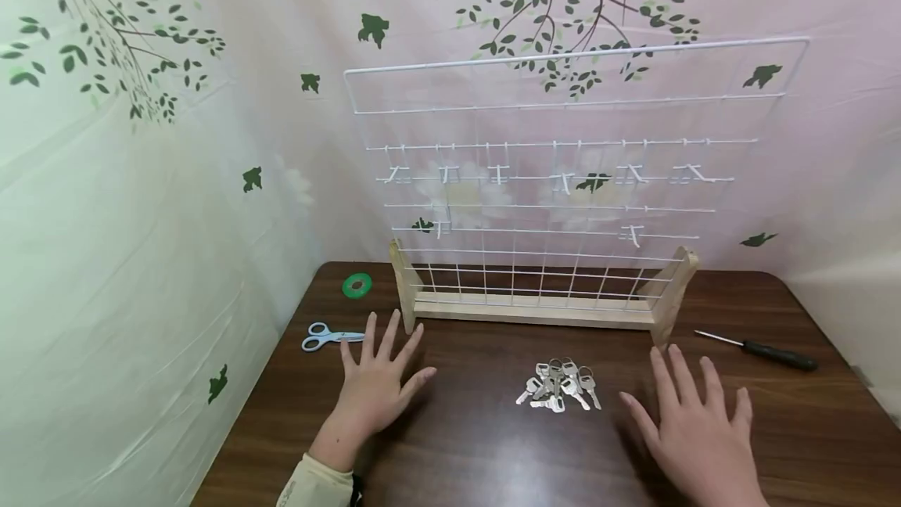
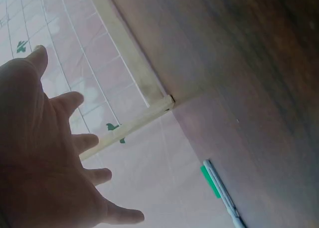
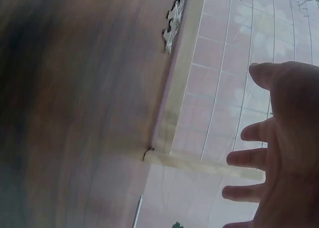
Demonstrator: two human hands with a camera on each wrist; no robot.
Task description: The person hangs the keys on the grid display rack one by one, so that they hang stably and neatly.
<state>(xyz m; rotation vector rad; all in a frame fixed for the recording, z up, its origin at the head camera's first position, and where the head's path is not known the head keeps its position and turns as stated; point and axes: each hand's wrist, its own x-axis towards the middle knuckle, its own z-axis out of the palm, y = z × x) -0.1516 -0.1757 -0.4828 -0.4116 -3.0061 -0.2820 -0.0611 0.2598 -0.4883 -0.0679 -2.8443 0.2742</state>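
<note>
Hovering with fingers spread, holding nothing, left hand [image 1: 376, 382] and right hand [image 1: 693, 425] flank the heap of silver metal keys [image 1: 559, 387]; no readable writing anywhere.

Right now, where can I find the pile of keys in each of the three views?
Head view: the keys lie on the table, low centre, between both hands.
Left wrist view: not in it.
Right wrist view: the keys are at the top edge, beside the rack.
Shared landmark: the wooden rack base.
</note>
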